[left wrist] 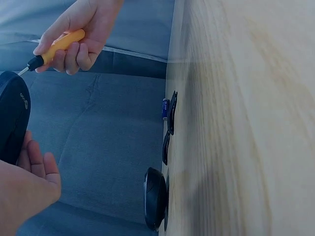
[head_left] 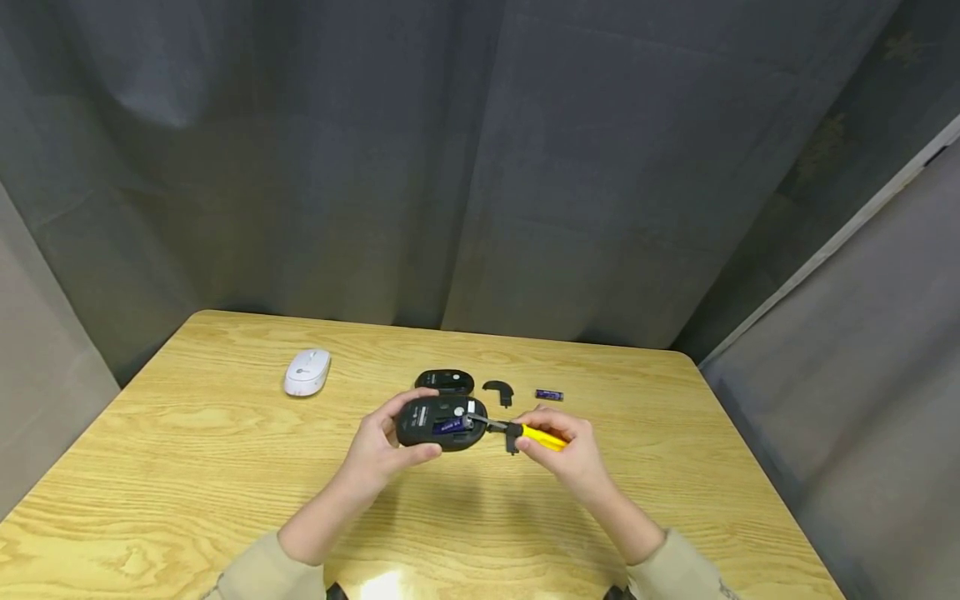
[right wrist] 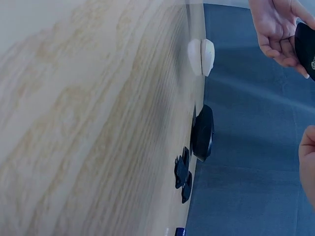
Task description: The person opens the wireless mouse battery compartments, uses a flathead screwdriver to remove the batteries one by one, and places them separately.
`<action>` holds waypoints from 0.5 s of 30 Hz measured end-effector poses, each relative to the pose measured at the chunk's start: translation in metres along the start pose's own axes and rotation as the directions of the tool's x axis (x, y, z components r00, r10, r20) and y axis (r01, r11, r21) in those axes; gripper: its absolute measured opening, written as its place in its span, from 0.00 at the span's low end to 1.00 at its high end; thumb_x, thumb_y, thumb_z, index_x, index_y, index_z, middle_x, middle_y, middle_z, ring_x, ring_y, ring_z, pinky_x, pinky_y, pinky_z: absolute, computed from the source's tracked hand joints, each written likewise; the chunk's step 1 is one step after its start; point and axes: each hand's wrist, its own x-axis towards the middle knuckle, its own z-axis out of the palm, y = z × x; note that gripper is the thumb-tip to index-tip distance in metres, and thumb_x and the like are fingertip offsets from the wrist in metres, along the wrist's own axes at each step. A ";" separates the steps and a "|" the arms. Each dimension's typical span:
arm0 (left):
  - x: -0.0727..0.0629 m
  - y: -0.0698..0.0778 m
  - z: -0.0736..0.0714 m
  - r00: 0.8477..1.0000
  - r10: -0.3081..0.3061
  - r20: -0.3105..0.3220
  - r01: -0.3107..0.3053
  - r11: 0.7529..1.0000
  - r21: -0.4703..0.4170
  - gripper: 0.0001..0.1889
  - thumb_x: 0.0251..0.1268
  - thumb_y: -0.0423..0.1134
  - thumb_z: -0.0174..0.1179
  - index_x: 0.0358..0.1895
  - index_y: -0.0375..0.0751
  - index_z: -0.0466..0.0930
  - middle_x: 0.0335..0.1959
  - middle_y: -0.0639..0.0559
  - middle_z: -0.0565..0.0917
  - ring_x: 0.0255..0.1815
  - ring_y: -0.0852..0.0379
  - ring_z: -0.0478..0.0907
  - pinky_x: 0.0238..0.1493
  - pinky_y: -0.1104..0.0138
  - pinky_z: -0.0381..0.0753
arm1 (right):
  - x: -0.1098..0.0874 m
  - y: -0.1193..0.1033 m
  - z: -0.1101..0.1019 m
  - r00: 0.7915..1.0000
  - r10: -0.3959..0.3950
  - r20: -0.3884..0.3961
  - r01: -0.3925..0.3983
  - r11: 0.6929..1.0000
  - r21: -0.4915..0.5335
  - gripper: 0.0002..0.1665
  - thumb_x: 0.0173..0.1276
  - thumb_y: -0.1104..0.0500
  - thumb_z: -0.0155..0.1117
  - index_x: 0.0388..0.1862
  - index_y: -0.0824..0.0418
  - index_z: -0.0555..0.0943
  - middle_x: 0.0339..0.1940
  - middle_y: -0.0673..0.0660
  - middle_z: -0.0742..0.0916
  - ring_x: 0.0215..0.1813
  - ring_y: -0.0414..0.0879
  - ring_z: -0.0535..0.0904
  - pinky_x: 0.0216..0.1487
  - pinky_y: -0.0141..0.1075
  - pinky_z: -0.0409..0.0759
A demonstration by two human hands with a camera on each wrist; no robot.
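My left hand grips a black computer mouse by its sides, raised over the table with its underside facing me. A blue battery lies tilted in the mouse's open compartment. The right hand holds a screwdriver by its yellow handle, and the metal shaft reaches the compartment at the battery's right end. In the left wrist view the handle sits between thumb and curled fingers. The held mouse shows its dark top shell there.
A second black mouse lies just behind the held one. Right of it are a black curved battery cover and another cover, partly behind the screwdriver. A loose blue battery lies farther right. A white mouse sits at the left.
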 end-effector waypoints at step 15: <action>0.000 0.003 -0.003 0.997 0.073 -0.003 -0.072 0.993 0.098 0.33 0.46 0.34 0.73 0.60 0.45 0.72 0.59 0.42 0.75 0.57 0.49 0.74 0.53 0.68 0.78 | 0.012 -0.034 -0.013 0.989 -0.150 0.015 0.150 0.978 -0.142 0.14 0.47 0.78 0.70 0.35 0.69 0.84 0.33 0.57 0.85 0.37 0.37 0.78 0.31 0.27 0.77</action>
